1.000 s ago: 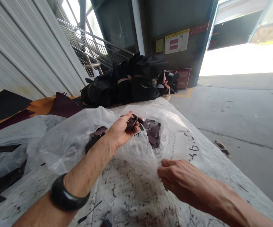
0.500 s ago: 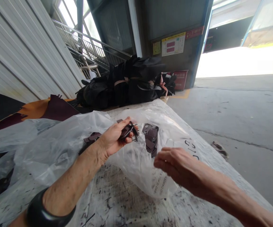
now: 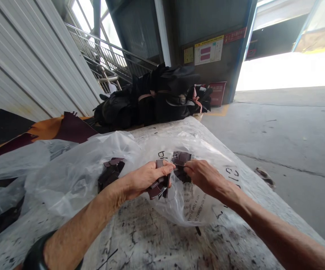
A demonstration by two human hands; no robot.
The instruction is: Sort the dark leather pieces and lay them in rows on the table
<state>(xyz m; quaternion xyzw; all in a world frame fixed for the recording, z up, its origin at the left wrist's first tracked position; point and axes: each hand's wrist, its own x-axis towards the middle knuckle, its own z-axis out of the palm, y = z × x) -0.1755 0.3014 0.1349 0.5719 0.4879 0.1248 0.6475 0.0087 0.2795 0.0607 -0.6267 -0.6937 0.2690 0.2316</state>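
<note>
My left hand (image 3: 145, 177) is closed round a bunch of small dark maroon cut pieces (image 3: 159, 187), held just above a clear plastic bag (image 3: 190, 206) on the table. My right hand (image 3: 203, 175) pinches the bag's film close to the left hand's fingertips. More maroon pieces (image 3: 181, 159) lie inside the bag just behind both hands. Another heap of the same pieces (image 3: 110, 173) shows through the plastic to the left of my left wrist.
The stained white table (image 3: 151, 240) drops off on the right to a concrete floor (image 3: 291, 127). Black bundles (image 3: 153, 97) sit at the far end. Maroon and orange sheets (image 3: 66, 127) lie at the left by a corrugated wall. Crumpled plastic (image 3: 16, 168) covers the left side.
My left hand has come down and toward me with the pieces. My right hand has risen from the table, lifting the bag's film, and moved up to meet the left.
</note>
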